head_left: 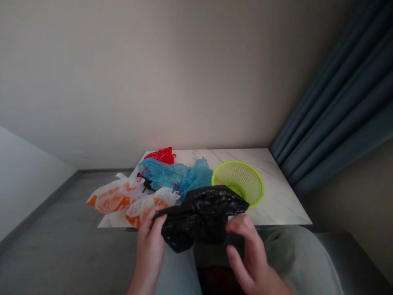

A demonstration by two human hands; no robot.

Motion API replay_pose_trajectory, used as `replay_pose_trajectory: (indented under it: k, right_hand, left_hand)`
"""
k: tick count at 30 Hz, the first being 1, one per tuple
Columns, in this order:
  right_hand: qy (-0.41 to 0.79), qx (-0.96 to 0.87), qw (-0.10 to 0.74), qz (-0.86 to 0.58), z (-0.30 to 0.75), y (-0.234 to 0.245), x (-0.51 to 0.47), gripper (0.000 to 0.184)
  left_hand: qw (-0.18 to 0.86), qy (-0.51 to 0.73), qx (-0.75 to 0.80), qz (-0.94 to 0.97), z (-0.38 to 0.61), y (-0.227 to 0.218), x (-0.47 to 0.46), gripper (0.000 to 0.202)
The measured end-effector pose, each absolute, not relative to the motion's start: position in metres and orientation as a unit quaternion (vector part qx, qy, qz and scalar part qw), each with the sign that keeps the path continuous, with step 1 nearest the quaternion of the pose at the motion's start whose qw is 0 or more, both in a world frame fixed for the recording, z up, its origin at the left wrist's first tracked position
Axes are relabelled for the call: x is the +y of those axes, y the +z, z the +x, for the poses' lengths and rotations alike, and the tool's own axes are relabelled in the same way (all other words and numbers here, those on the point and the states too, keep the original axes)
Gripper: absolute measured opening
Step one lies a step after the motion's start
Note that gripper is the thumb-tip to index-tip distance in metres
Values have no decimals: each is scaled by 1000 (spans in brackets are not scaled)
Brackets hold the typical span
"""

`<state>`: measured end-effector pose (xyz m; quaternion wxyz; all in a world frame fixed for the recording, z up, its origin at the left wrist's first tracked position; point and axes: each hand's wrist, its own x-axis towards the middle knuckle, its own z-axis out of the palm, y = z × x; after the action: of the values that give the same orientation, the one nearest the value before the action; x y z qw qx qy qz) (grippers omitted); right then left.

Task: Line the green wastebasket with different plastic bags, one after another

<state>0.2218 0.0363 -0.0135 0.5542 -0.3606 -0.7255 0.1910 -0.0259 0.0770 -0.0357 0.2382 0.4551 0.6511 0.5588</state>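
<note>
Plastic bags (166,174) lie on the left of the table (284,198), a basket (253,180) to their right. Before the basket, a held bag (202,217) spans between left hand (151,239) and right hand (250,248). Behind the table is a wall (196,78).

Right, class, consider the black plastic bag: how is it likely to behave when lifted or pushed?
The black plastic bag is probably floppy, since it hangs in loose, crumpled folds. It is likely light for its size, as it looks like thin film and the left hand merely pinches one end. Its glossy sheen suggests it may feel slippery.
</note>
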Motion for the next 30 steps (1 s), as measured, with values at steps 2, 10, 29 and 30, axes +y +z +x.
replay_pose_trajectory:
  k: [2,10,29,30]
  right_hand:
    - [163,-730,496,-441,221,-8,52,49]
    - [210,-826,334,-402,246,4,85,8]
    - [88,-619,554,-550,279,-19,86,3]
    - [84,-574,589,-563,284,-19,86,3]
  left_hand:
    - [328,512,618,498,-13,-16,69,12]
    - [316,515,643,470,-4,-2,59,19]
    - [113,578,650,481,17,8,82,25]
    - [93,588,660,459,16,5,88,25]
